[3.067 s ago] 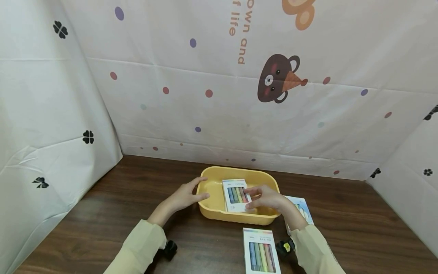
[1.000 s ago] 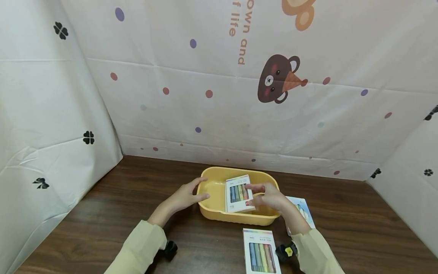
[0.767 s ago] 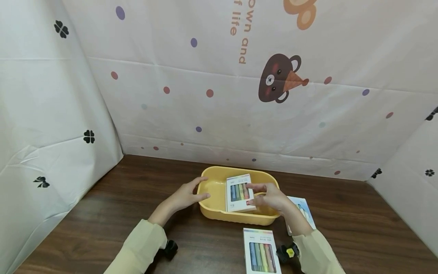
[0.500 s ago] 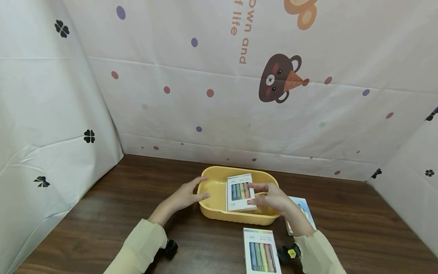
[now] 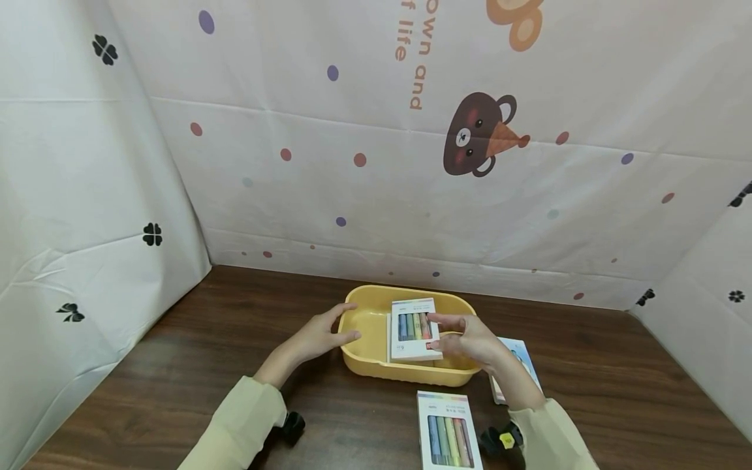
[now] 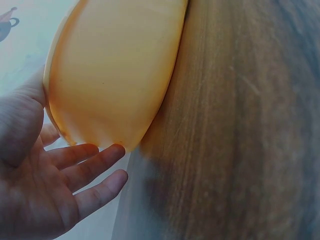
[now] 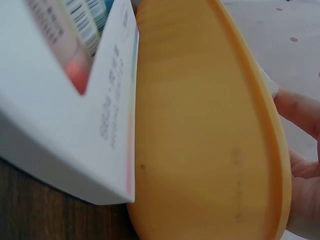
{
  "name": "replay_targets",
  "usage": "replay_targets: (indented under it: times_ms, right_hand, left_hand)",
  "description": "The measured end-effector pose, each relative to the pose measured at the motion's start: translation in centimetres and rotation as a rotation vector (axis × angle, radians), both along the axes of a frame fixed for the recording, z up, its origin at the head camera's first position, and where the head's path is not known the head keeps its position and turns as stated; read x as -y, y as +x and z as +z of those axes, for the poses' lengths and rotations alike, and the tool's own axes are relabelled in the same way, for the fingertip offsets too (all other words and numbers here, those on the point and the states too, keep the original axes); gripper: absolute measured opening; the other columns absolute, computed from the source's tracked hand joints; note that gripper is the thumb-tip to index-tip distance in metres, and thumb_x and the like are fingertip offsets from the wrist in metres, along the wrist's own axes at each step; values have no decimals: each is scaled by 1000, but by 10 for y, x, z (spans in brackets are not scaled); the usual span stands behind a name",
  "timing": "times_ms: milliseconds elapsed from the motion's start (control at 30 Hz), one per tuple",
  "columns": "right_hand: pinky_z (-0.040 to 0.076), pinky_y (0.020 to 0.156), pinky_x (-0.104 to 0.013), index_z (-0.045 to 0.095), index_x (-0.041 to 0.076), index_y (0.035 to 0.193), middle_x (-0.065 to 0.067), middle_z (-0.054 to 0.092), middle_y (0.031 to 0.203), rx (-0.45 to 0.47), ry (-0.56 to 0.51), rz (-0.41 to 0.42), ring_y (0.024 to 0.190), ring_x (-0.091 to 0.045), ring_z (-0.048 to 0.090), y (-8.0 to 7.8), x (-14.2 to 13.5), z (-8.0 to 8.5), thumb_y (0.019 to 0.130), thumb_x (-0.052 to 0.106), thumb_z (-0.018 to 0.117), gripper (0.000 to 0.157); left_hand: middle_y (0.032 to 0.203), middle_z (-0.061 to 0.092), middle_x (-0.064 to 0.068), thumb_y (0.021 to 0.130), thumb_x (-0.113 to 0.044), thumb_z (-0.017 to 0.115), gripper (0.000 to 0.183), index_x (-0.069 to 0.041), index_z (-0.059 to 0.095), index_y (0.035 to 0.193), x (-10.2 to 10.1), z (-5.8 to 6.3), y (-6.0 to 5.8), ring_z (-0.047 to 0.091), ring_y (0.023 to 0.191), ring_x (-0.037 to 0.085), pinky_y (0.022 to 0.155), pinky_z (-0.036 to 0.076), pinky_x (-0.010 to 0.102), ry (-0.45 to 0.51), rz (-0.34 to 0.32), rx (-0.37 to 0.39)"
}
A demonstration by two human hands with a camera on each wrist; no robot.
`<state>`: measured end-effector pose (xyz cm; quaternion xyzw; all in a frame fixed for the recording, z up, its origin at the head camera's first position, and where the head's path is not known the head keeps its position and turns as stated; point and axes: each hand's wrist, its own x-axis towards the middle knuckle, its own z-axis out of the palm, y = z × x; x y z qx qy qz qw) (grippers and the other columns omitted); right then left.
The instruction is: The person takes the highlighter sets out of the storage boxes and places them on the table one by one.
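Observation:
A yellow plastic basin (image 5: 405,373) sits on the table. My left hand (image 5: 311,336) holds its left end, with thumb and index finger over the rim; in the left wrist view, the other fingers (image 6: 102,192) lie along the outer wall. Inside the basin is a white crayon box (image 5: 414,354), its window showing several coloured sticks. My right hand (image 5: 467,339) pinches this box by its right side, thumb near a red label. A pale edge of another box (image 5: 389,336) shows beneath its left side. In the right wrist view, my right hand (image 7: 302,165) is partly hidden behind the basin rim.
Another crayon box (image 5: 449,444) lies on the table in front of the basin. A blue and white box (image 5: 519,352) lies to the right, partly covered by my right forearm. A patterned cloth (image 5: 364,196) hangs behind the brown wooden table (image 5: 176,365).
My right hand has shifted the crayon box to the right and a little up, first tilting then straightening it. The box edge beneath now shows at its left. My left hand stays put.

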<state>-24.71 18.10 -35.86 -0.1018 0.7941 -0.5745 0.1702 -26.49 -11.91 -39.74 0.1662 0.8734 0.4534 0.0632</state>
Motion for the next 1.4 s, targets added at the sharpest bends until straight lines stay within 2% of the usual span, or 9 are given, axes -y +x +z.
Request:
replay_targets:
  times_ms: [200,300,400,467,567,633,700,1033,1400]
  right_hand:
    - [44,54,-23,41,-3,134,-22,54,121,23,-26,-2,74,-13,60,4,0,3,79,8,68,62]
    - [34,46,-20,42,-1,134,-21,54,122,44,-32,-12,57,-7,51,7,1,4,79,9,69,62]
    - [31,45,-20,43,0,134,-21,53,123,48,-39,-11,48,-5,40,9,0,5,80,11,69,62]
    - [36,48,-19,41,-1,135,-20,53,122,51,-61,4,52,-4,45,10,0,5,80,12,69,63]
    - [48,60,-21,37,-5,136,-18,57,117,65,-121,36,71,-8,59,13,0,6,81,11,68,64]
    - [51,69,-24,34,-7,136,-16,59,113,80,-166,59,83,-12,62,15,1,6,82,10,67,66]
    - [51,73,-27,33,-8,136,-13,61,110,91,-196,69,86,-14,62,18,2,6,82,9,67,67]
    - [51,75,-30,38,-7,134,-15,59,113,86,-220,52,87,-16,61,28,10,9,76,7,71,68]
    - [51,75,-29,41,-10,131,-14,59,109,82,-236,81,87,-18,62,35,17,9,75,5,73,66]
  left_hand:
    - [135,44,16,84,-33,65,60,-19,40,137,-1,0,0,41,122,32,96,35,52,2,11,7]
    - [135,44,16,84,-34,65,61,-19,40,137,-1,0,0,41,122,32,96,35,52,2,11,8]
    - [136,43,16,83,-36,65,62,-19,40,137,-1,0,0,41,123,32,96,35,52,5,7,7]
    - [136,43,16,83,-37,65,62,-19,40,137,0,0,0,40,123,32,97,35,52,7,5,6]
    - [136,43,16,83,-37,65,63,-19,40,137,0,0,0,40,123,31,97,35,51,10,5,9]
    - [136,43,15,83,-38,66,63,-19,40,137,0,0,1,41,123,31,97,35,51,11,6,11]
    - [136,43,15,82,-38,66,63,-19,40,137,0,0,1,41,123,31,96,35,51,11,7,12]
    - [136,44,15,83,-39,65,62,-20,40,137,-1,0,0,41,123,31,96,36,52,-2,12,11]
    - [136,44,15,83,-34,66,60,-18,42,136,-2,-1,0,41,123,30,97,34,52,-6,19,1]
